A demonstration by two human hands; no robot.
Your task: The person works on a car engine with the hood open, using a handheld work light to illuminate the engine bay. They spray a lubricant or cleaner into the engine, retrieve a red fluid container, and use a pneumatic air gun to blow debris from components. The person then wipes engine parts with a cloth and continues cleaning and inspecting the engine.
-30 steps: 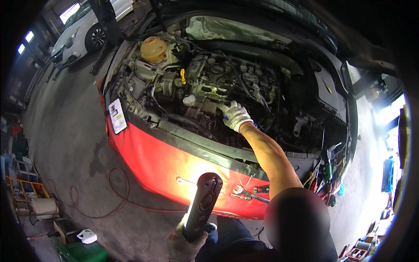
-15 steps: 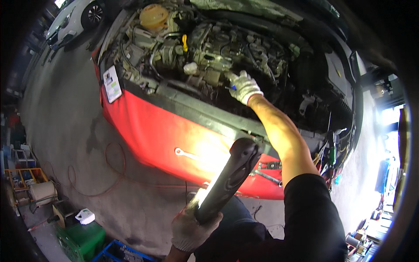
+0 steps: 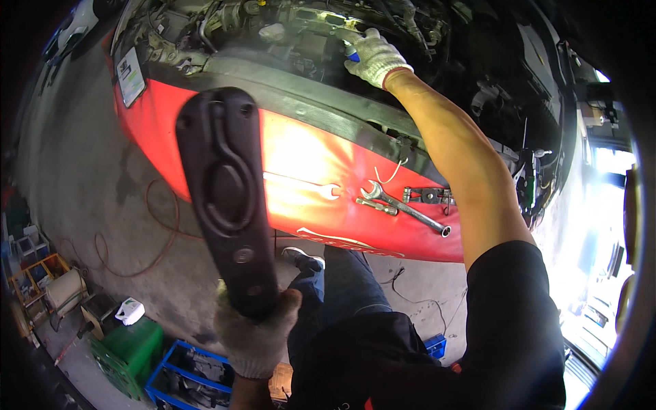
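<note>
Red cover (image 3: 307,215) glowing, left hand (image 3: 256,338) gripping the lamp (image 3: 225,197) by its near end!
Looks stiff, probably light, best held there; right hand (image 3: 377,60) clasps a blue thing (image 3: 352,55).

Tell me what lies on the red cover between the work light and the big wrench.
In the head view, a slimmer wrench lies there, its left end hidden behind the work light.
</note>
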